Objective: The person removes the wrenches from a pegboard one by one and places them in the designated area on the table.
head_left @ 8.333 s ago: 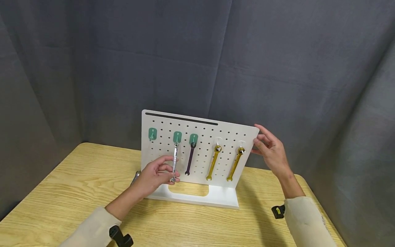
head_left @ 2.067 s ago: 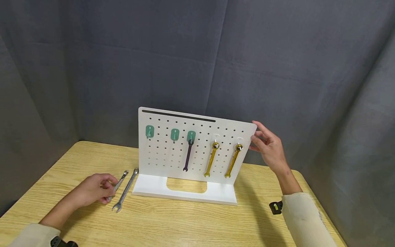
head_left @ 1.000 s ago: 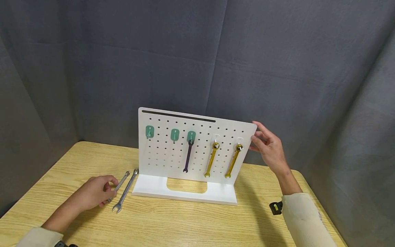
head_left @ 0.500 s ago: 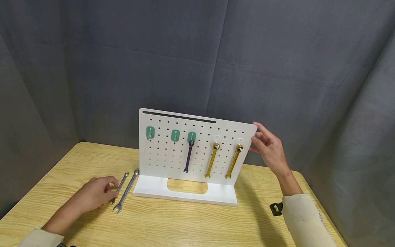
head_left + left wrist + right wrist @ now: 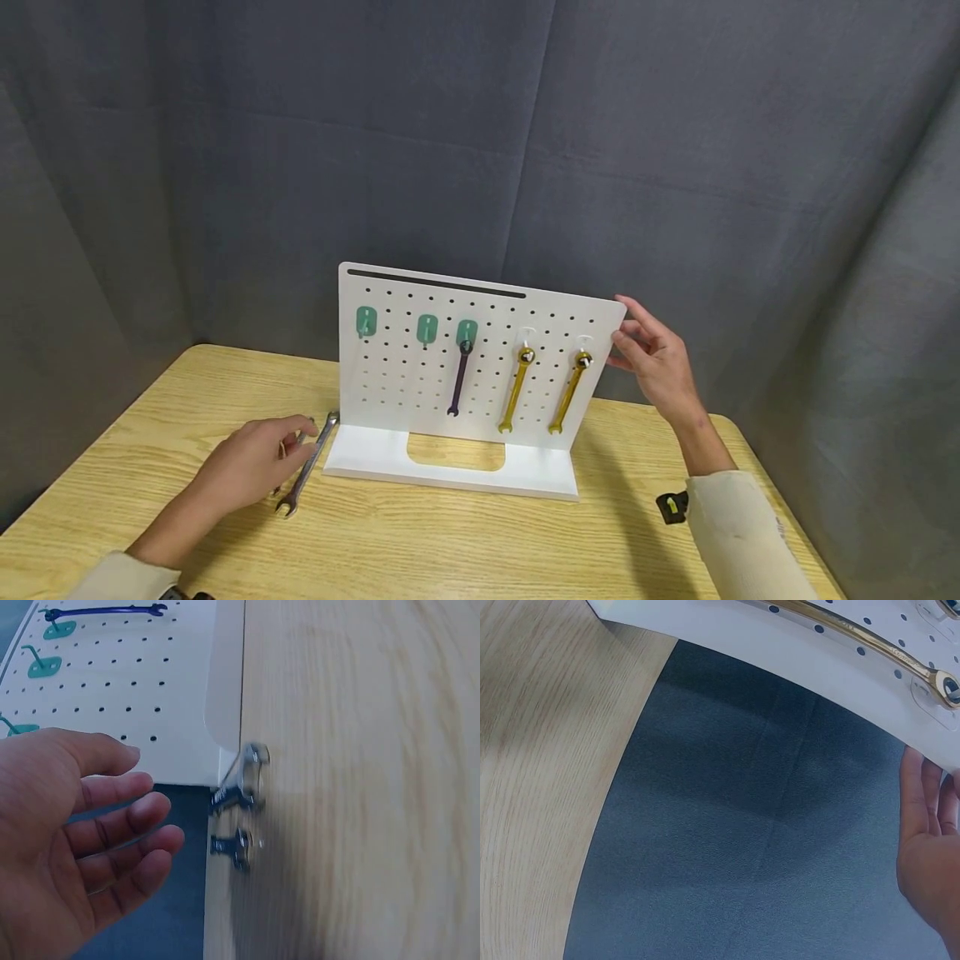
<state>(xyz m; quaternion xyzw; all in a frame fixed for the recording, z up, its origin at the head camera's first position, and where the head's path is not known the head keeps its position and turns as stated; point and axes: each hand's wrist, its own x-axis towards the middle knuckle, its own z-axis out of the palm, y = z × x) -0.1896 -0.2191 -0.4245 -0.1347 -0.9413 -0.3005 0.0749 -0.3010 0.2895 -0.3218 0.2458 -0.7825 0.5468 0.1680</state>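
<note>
Left of the board (image 5: 486,367), the left hand (image 5: 251,462) has its fingers loosely parted and empty, near two silver wrenches (image 5: 304,473) on the worktop (image 5: 420,542). A purple wrench (image 5: 459,379) and two gold wrenches (image 5: 514,392) hang on the board; the right hand (image 5: 660,362) pinches its right edge.

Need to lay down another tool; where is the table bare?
The table is bare in front of the white pegboard, right of the two silver combination wrenches; also behind the left hand, toward the back edge. Crowded: around those wrenches, close by that hand.
</note>
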